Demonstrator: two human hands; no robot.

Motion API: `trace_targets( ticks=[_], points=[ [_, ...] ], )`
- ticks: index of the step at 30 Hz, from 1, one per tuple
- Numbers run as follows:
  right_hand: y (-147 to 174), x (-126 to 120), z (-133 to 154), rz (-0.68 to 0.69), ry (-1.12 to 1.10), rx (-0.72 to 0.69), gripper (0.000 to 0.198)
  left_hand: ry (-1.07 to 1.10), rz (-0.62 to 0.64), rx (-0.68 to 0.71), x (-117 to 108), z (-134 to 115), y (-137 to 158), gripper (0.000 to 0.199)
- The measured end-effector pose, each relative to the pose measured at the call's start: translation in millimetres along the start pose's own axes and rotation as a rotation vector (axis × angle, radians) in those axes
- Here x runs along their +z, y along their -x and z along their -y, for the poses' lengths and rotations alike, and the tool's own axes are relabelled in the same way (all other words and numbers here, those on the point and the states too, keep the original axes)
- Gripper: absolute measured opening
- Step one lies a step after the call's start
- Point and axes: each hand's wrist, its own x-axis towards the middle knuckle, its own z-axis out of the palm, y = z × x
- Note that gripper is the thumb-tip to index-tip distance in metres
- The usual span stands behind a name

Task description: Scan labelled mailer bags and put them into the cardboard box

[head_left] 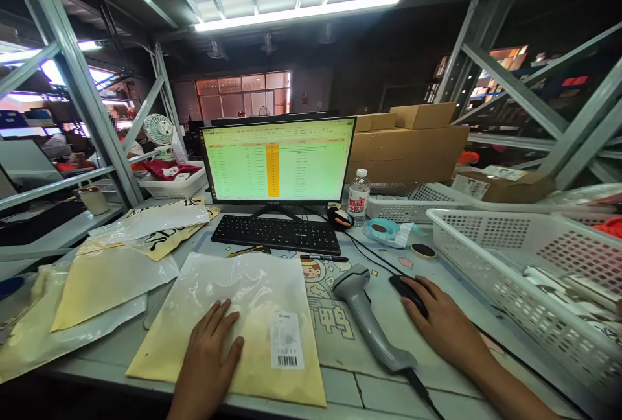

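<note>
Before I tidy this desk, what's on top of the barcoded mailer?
The left hand rests on the mailer, beside its barcode label. What lies under the hand, and inside, is hidden.

Labelled mailer (255, 297) being touched by spread left hand (211, 349); mouse (407, 291) being held under right hand (440, 319); grey scanner (373, 326) being flanked by both; spreadsheet (243, 164) being displayed on monitor (279, 161).

Two bare hands, both palm down, set well apart.
The left hand (211, 349) lies flat, its fingers straight, close together and pointing forward, the thumb spread out to the right; its wrist (192, 404) meets the lower edge of view. The right hand (437, 316) arches with fingers lightly bent, pointing forward and left; its bare forearm (508, 384) slants in from the lower right.
</note>
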Motion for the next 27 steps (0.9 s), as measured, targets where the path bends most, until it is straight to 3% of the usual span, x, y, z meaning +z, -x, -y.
trace_targets(
  ticks=[19,23,27],
  points=[
    [-1.6,1.6,-2.1,-0.01,0.035,0.008,0.07,0.009,0.029,-0.028,-6.3,-5.7,-2.2,0.035],
    [1.4,-0.5,1.8,-0.006,0.034,0.005,0.064,-0.024,-0.001,0.018,-1.2,1.1,0.3,0.037],
    [3.6,0.9,2.9,-0.013,0.036,0.016,0.059,-0.064,0.048,0.075,4.8,17.5,3.5,0.04]
  ],
)
